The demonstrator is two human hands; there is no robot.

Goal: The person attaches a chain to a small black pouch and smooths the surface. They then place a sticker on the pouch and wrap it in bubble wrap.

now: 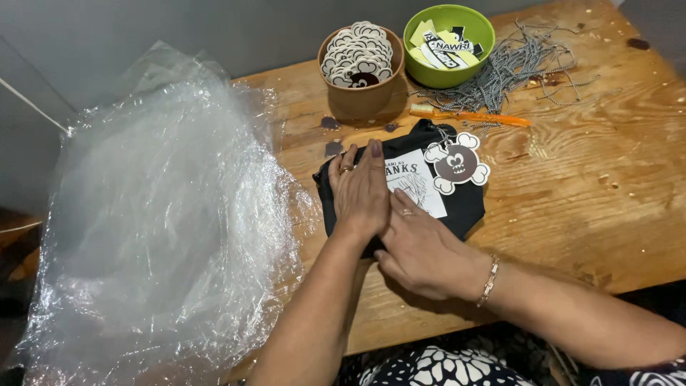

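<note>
Since both hands, left (361,191) and right (421,246), press flat (fingers spread, gripping nothing) on the shirt (464,204), it looks soft, light; best grabbed at folded edges.

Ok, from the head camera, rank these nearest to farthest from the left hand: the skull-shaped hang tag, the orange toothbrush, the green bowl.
From the left hand, flat on the folded black garment:
1. Skull-shaped hang tag, just right of the hand, lying on the garment.
2. Orange toothbrush, beyond the garment, up and to the right.
3. Green bowl, at the table's back edge, farthest.
</note>
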